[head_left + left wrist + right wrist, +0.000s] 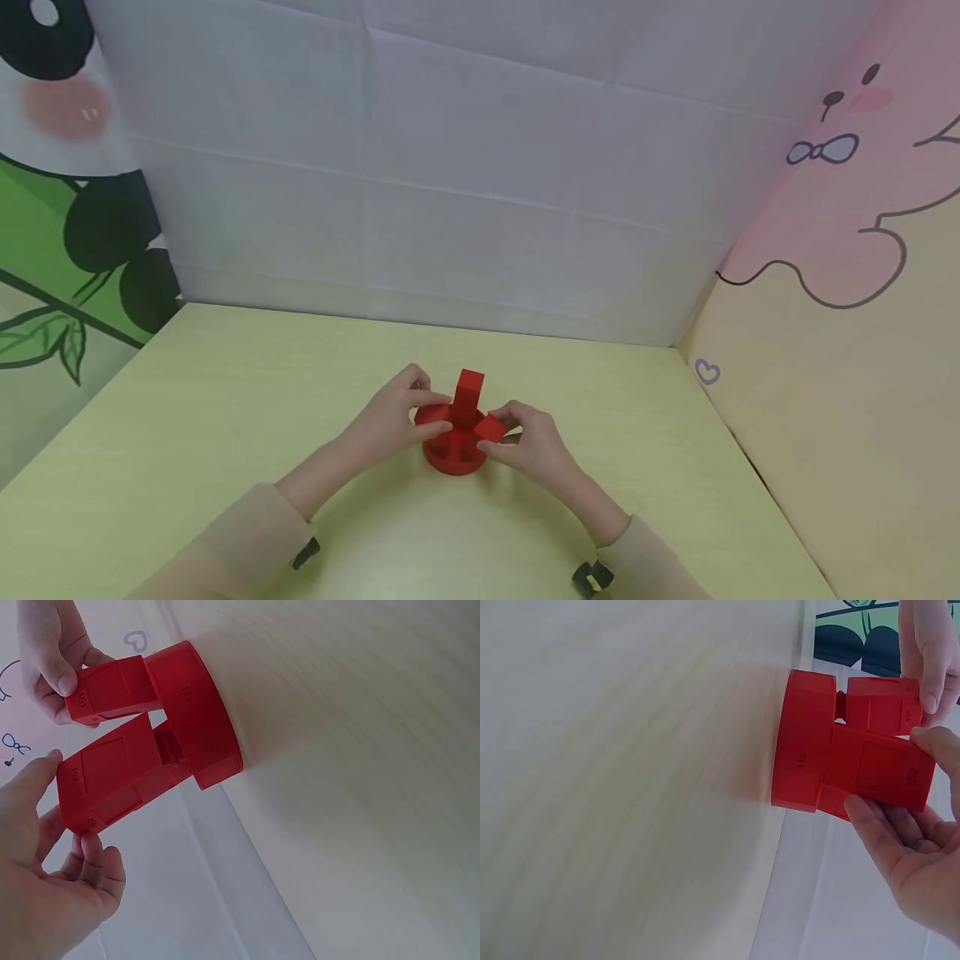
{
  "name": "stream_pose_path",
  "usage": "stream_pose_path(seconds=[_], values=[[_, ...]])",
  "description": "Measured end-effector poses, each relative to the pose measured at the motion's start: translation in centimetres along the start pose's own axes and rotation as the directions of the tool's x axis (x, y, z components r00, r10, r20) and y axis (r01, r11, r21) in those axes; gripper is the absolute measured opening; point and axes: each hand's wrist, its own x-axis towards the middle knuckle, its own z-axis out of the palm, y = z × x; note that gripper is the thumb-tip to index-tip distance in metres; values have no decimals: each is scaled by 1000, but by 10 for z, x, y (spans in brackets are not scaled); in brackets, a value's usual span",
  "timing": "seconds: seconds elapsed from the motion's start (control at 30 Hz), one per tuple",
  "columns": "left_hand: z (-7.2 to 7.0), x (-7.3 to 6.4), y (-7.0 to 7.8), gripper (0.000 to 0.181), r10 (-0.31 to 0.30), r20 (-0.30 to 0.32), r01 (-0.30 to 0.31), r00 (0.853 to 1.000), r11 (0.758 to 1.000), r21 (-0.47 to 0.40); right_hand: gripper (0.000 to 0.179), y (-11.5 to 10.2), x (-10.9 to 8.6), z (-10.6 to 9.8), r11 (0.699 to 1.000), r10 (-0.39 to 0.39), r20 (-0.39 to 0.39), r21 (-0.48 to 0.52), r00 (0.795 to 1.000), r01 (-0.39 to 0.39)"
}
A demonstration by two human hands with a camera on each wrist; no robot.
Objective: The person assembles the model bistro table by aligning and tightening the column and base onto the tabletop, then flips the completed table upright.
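A round red base (455,467) with slots in its top stands on the table. My left hand (386,421) pinches a red block (432,413) between thumb and fingers at the base's left side. On the right side my right hand (536,443) grips another red block (492,428), whose lower end meets the base in the right wrist view. A third red block (468,393) rises upright at the back, touched by neither hand. Small raised numbers mark the left-hand block (105,776) and the base wall (196,712). How deep the blocks sit is hidden.
The pale wooden table (225,400) spreads around the base. A white cloth wall (450,167) closes off the back, with printed cartoon panels at left and right (825,375). Small black devices (592,577) show by the sleeves.
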Motion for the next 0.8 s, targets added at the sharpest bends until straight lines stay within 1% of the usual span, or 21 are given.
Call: stream_pose_path(seconds=[0.17, 0.3, 0.43, 0.53, 0.63, 0.73, 0.8], values=[[-1, 0, -5, 37, 13, 18, -12, 1000, 998, -59, 34, 0, 0, 0, 1000, -3, 5, 2, 1000, 3], [-2, 1, -11, 41, 19, 16, -17, 1000, 995, -103, 35, 2, 1, 0, 1000, -12, 7, 2, 1000, 12], [-4, 2, -15, 44, 39, 20, -37, 999, 993, -109, 36, 5, 4, -1, 1000, -23, 10, 16, 1000, 23], [-6, 3, -15, 44, 60, 38, -56, 997, 994, -96, 37, 7, 6, -2, 999, -26, 16, 32, 1000, 25], [-8, 3, -17, 42, 94, 61, -88, 994, 992, -92, 37, 9, 8, -3, 999, -27, 22, 39, 999, 26], [-9, 4, -18, 41, 133, 93, -122, 987, 986, -118, 37, 9, 9, -4, 999, -28, 27, 38, 999, 27], [-9, 5, -18, 40, 145, 115, -128, 983, 981, -145, 37, 9, 9, -4, 999, -25, 29, 32, 999, 24]])
